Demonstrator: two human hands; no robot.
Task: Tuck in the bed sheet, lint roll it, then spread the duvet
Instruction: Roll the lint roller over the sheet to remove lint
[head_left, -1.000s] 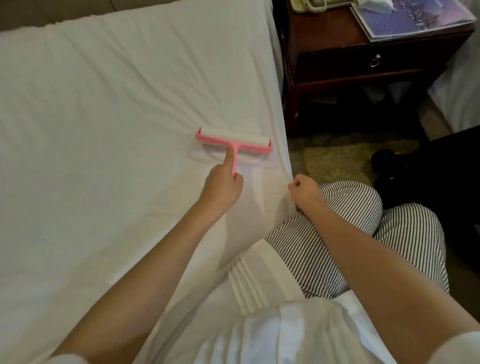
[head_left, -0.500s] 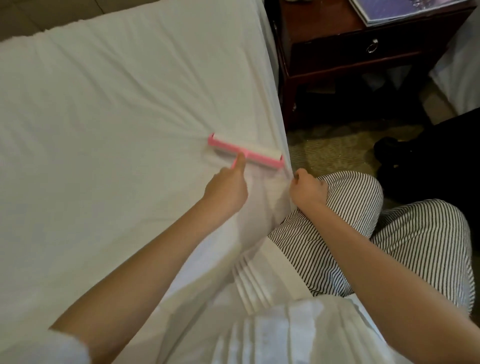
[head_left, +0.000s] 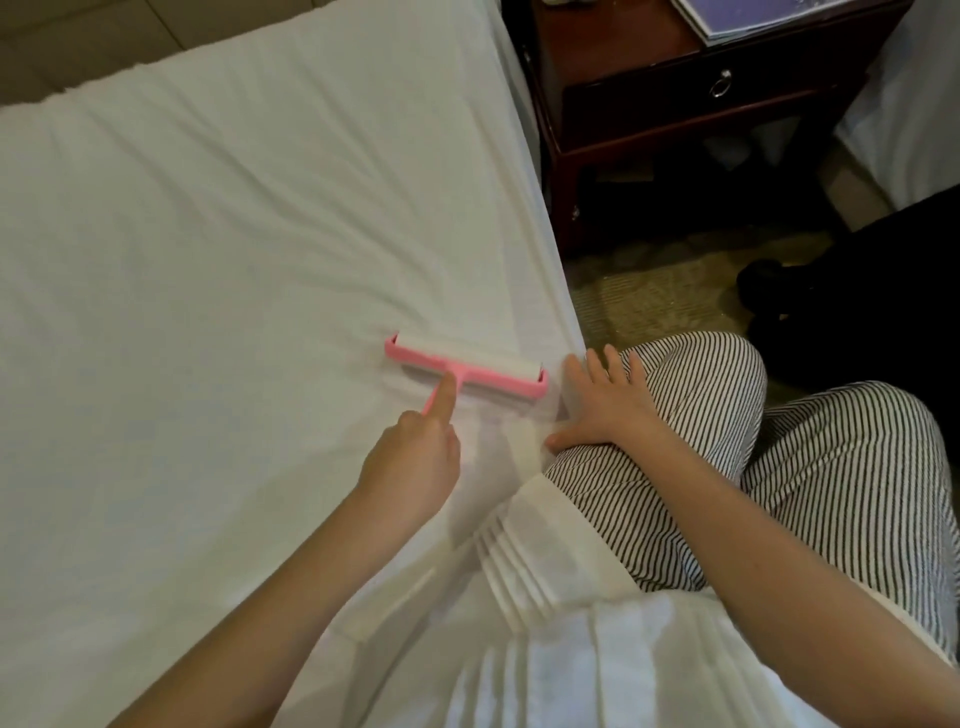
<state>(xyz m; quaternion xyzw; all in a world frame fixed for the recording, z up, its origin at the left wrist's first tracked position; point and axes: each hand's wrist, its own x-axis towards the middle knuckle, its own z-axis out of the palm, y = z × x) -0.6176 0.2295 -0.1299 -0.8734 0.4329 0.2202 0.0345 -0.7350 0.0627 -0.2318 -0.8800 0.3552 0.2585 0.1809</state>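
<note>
Pink lint roller (head_left: 466, 373) laid on the white bed sheet (head_left: 234, 270).
The roller's white drum is pressed flat near the sheet's right edge, its thin handle angled back. The sheet is stretched over the mattress, with creases fanned out from the roller.

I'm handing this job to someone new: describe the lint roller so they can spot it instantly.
Start at the wide bed covered by the white cotton bed sheet and follow its right edge toward the striped knee. There lies the pink plastic T-shaped lint roller, its white roll flat on the sheet, handle gripped by the left hand. It is the only pink thing in view.
</note>
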